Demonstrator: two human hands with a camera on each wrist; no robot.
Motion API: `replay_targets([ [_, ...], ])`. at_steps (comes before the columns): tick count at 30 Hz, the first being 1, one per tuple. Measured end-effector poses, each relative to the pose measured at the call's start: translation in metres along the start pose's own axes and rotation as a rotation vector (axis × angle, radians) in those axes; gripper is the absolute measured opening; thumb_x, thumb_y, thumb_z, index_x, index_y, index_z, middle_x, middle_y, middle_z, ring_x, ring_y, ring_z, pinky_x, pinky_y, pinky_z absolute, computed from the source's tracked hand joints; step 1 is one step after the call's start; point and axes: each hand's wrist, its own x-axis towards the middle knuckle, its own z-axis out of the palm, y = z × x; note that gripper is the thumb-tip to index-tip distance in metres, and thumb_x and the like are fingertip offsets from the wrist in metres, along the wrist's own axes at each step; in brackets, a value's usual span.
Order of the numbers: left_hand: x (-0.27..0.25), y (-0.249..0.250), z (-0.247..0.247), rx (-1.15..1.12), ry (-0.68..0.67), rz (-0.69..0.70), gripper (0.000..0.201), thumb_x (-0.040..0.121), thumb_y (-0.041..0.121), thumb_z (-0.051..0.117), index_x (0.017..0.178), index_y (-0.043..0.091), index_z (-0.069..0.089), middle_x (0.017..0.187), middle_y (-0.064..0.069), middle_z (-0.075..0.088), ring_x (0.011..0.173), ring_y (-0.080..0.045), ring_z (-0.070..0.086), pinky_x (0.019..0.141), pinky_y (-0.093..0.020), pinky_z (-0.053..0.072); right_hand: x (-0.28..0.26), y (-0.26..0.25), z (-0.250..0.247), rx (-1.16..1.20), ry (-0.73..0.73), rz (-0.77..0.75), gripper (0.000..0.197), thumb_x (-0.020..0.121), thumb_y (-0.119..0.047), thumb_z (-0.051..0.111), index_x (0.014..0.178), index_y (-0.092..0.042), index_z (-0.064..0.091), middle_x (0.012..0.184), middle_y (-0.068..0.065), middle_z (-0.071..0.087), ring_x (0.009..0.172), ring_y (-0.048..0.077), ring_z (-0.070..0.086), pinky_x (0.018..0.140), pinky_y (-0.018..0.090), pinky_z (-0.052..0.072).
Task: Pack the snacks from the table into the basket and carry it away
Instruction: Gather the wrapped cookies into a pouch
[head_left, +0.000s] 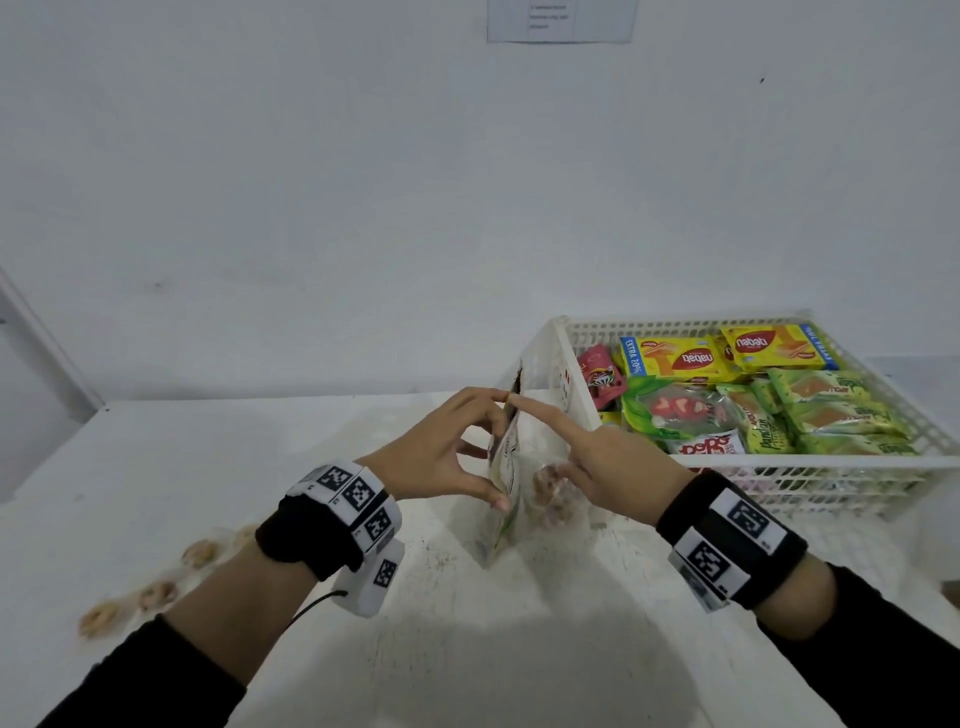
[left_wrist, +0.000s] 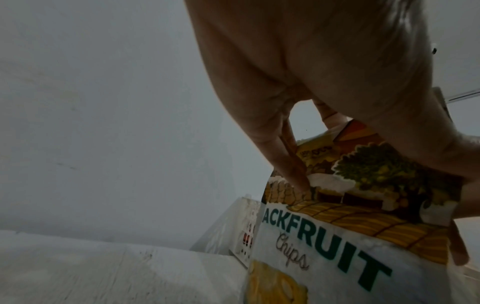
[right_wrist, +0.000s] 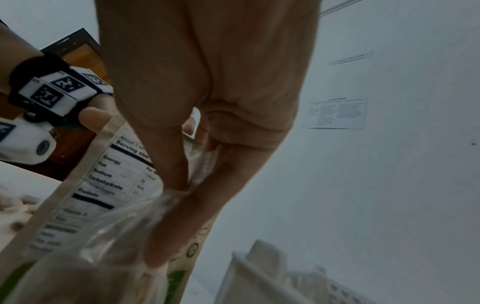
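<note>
Loose round snacks lie on the white table nearest the camera; beyond them, the left hand and right hand together grip an upright jackfruit chips pouch, a clear bag pinched against it, just beside the white basket filled with snack packs against the far wall.

Black sleeves — black wristbands bearing white coded tags.

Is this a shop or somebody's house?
Probably a room in a house, not a shop: a wall sign reads "LIVING ROOM 1", and there's just one plain white table with one basket of snacks, no shelves.
</note>
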Motion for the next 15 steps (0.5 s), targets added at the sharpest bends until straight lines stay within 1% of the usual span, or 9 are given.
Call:
replay_targets([
  [1, 0.001, 0.001, 0.000, 0.007, 0.002, 0.013, 0.057, 0.058, 0.024, 0.092, 0.098, 0.015, 0.053, 0.133, 0.013, 0.037, 0.114, -0.002, 0.049, 0.088, -0.018, 0.050, 0.001, 0.000, -0.001, -0.003, -0.006, -0.001, 0.089, 0.095, -0.020, 0.052, 0.136, -0.055, -0.019, 0.064, 0.005, 0.060, 0.057, 0.023, 0.059, 0.052, 0.034, 0.050],
  [2, 0.001, 0.000, 0.001, 0.019, 0.005, 0.024, 0.056, 0.058, 0.023, 0.092, 0.098, 0.013, 0.053, 0.134, 0.010, 0.036, 0.114, -0.002, 0.049, 0.087, -0.017, 0.050, 0.002, 0.001, -0.001, -0.002, -0.012, 0.001, 0.085, 0.095, -0.018, 0.052, 0.138, -0.054, -0.012, 0.063, 0.004, 0.059, 0.057, 0.023, 0.059, 0.053, 0.035, 0.051],
  [4, 0.000, -0.001, -0.001, 0.052, 0.015, 0.037, 0.053, 0.058, 0.023, 0.092, 0.094, 0.013, 0.054, 0.134, 0.009, 0.033, 0.111, -0.005, 0.049, 0.086, -0.019, 0.051, 0.003, 0.005, 0.000, 0.003, -0.022, 0.012, 0.066, 0.094, -0.016, 0.051, 0.137, -0.045, 0.010, 0.064, 0.005, 0.058, 0.057, 0.026, 0.058, 0.057, 0.042, 0.053],
  [6, -0.002, -0.002, -0.005, 0.129, 0.009, 0.067, 0.049, 0.058, 0.027, 0.091, 0.086, 0.020, 0.052, 0.131, 0.013, 0.036, 0.101, -0.007, 0.050, 0.076, -0.018, 0.051, 0.002, 0.006, 0.000, -0.006, -0.036, 0.021, 0.045, 0.095, -0.018, 0.050, 0.131, -0.034, 0.026, 0.066, 0.006, 0.058, 0.059, 0.028, 0.057, 0.059, 0.045, 0.053],
  [8, -0.002, -0.001, -0.011, 0.236, -0.023, 0.115, 0.049, 0.060, 0.033, 0.090, 0.079, 0.025, 0.045, 0.130, 0.016, 0.041, 0.098, -0.008, 0.051, 0.069, -0.011, 0.043, 0.002, 0.006, -0.004, -0.039, -0.041, 0.013, 0.034, 0.097, -0.023, 0.048, 0.128, -0.029, 0.033, 0.070, 0.004, 0.057, 0.065, 0.029, 0.059, 0.060, 0.043, 0.052],
  [10, -0.004, 0.000, -0.018, 0.288, -0.053, 0.136, 0.048, 0.064, 0.038, 0.087, 0.075, 0.019, 0.043, 0.136, 0.017, 0.042, 0.113, -0.004, 0.049, 0.076, -0.010, 0.041, 0.002, 0.008, -0.008, -0.083, -0.029, -0.009, 0.030, 0.098, -0.027, 0.046, 0.127, -0.028, 0.035, 0.075, 0.003, 0.058, 0.071, 0.029, 0.060, 0.062, 0.040, 0.051],
  [12, -0.007, -0.002, -0.025, 0.314, -0.037, 0.145, 0.047, 0.068, 0.042, 0.082, 0.073, 0.015, 0.044, 0.148, 0.015, 0.033, 0.132, -0.002, 0.036, 0.094, -0.013, 0.039, 0.001, 0.009, -0.011, -0.107, -0.023, -0.040, 0.026, 0.098, -0.027, 0.046, 0.123, -0.028, 0.039, 0.079, 0.004, 0.061, 0.073, 0.028, 0.061, 0.064, 0.040, 0.052],
  [14, -0.012, -0.009, -0.032, 0.267, 0.040, 0.080, 0.043, 0.070, 0.040, 0.081, 0.073, 0.016, 0.045, 0.153, 0.016, 0.025, 0.139, -0.002, 0.029, 0.106, -0.016, 0.034, -0.001, 0.010, -0.012, -0.096, -0.021, -0.063, 0.026, 0.098, -0.028, 0.046, 0.123, -0.029, 0.039, 0.080, 0.004, 0.064, 0.071, 0.027, 0.061, 0.065, 0.040, 0.052],
  [15, -0.016, -0.013, -0.032, 0.180, 0.073, 0.014, 0.041, 0.070, 0.035, 0.082, 0.075, 0.017, 0.045, 0.151, 0.017, 0.031, 0.137, -0.002, 0.033, 0.106, -0.020, 0.036, -0.002, 0.010, -0.012, -0.091, -0.017, -0.069, 0.026, 0.098, -0.028, 0.045, 0.123, -0.030, 0.039, 0.080, 0.004, 0.064, 0.071, 0.027, 0.061, 0.065, 0.039, 0.052],
])
